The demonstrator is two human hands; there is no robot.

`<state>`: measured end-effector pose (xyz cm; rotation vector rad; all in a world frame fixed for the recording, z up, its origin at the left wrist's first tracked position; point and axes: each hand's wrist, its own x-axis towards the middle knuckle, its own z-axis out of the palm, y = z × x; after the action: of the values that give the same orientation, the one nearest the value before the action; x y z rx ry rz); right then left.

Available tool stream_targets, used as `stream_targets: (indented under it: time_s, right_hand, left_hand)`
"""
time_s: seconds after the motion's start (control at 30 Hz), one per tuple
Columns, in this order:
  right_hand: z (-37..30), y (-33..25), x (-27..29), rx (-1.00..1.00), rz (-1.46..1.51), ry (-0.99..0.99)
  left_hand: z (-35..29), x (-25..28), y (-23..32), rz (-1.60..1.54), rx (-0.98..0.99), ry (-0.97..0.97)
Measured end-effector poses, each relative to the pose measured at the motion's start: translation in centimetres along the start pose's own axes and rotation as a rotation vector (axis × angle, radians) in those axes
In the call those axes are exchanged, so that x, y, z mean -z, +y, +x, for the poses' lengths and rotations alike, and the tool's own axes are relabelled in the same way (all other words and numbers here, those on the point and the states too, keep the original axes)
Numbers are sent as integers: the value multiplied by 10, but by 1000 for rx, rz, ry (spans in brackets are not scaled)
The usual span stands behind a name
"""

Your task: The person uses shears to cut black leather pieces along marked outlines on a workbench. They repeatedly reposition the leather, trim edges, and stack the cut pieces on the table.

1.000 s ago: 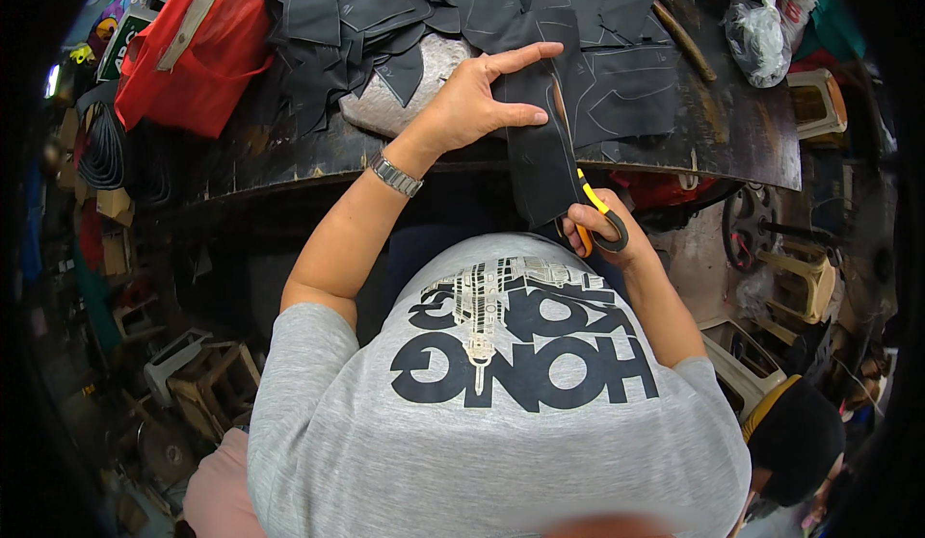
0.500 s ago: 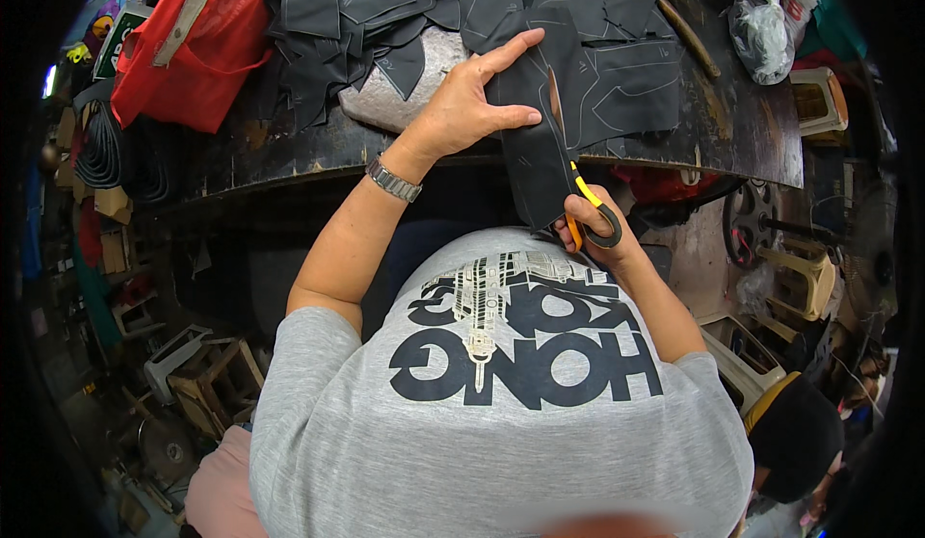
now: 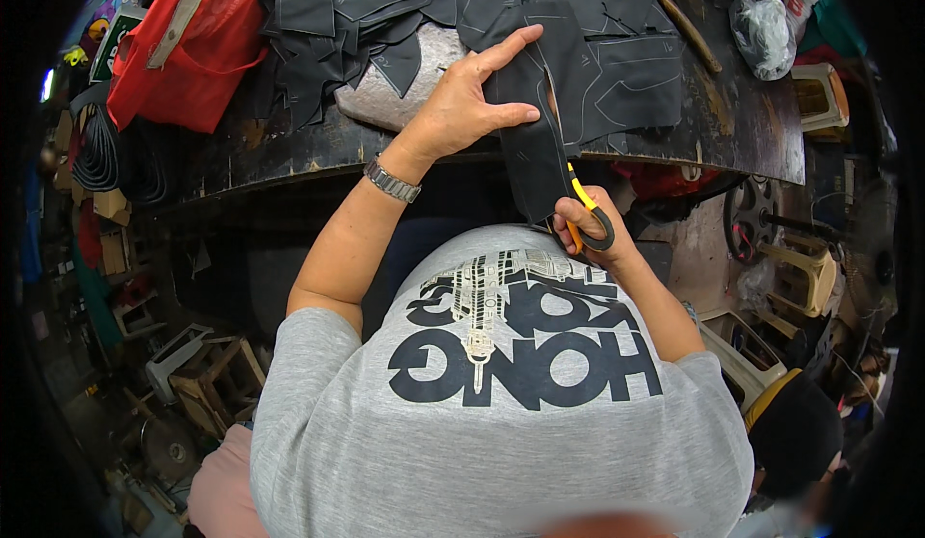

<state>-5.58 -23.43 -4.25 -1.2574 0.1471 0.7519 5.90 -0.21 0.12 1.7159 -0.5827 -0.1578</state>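
My right hand (image 3: 590,222) grips yellow, orange and black handled scissors (image 3: 579,187) by the loops, near my stomach. Their blades point away from me into a dark grey, leather-like sheet (image 3: 540,167) with pale drawn outlines, beside one of the lines. A narrow slit shows where the blades pass through. My left hand (image 3: 472,100) lies on that sheet left of the blades, thumb and index finger stretched wide apart. Its other fingers are mostly hidden. The sheet's near end hangs over the table edge toward my lap.
Many cut dark pieces (image 3: 356,3) are heaped on the dark table (image 3: 289,157) around a grey stone-like block (image 3: 371,100). A red bag (image 3: 198,56) stands at left. A wooden stick (image 3: 689,29) and a clear plastic bag (image 3: 764,32) lie at right. Stools (image 3: 805,273) stand below.
The scissors' handles have drawn slightly closer together and the blades are narrower apart. My left hand keeps its place on the sheet.
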Motion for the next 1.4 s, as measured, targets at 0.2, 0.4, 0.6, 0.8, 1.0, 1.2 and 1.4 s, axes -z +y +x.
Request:
stream_targets:
  time_s: [0.2,0.4,0.6,0.8,1.0,1.2,1.4]
  right_hand:
    - [-1,0,-3,3,-63,35]
    - [-1,-8,0,-11,-54,3]
    - [11,-8,1,24,-10,-22]
    - [11,-2,-2,65,195,-117]
    - [7,9,-13,75,351,-119]
    - [7,18,-22,36,429,-139]
    - [5,17,-28,57,413,-119]
  left_hand:
    - [-1,-3,-1,10,-19,36]
    - [1,0,0,-76,27,4]
    - [0,-3,1,-66,10,-9]
    - [-1,-4,1,-35,-9,12]
    - [-3,-12,1,5,-13,63]
    - [-7,-22,3,82,-9,141]
    - [-8,-28,8,31,148,140]
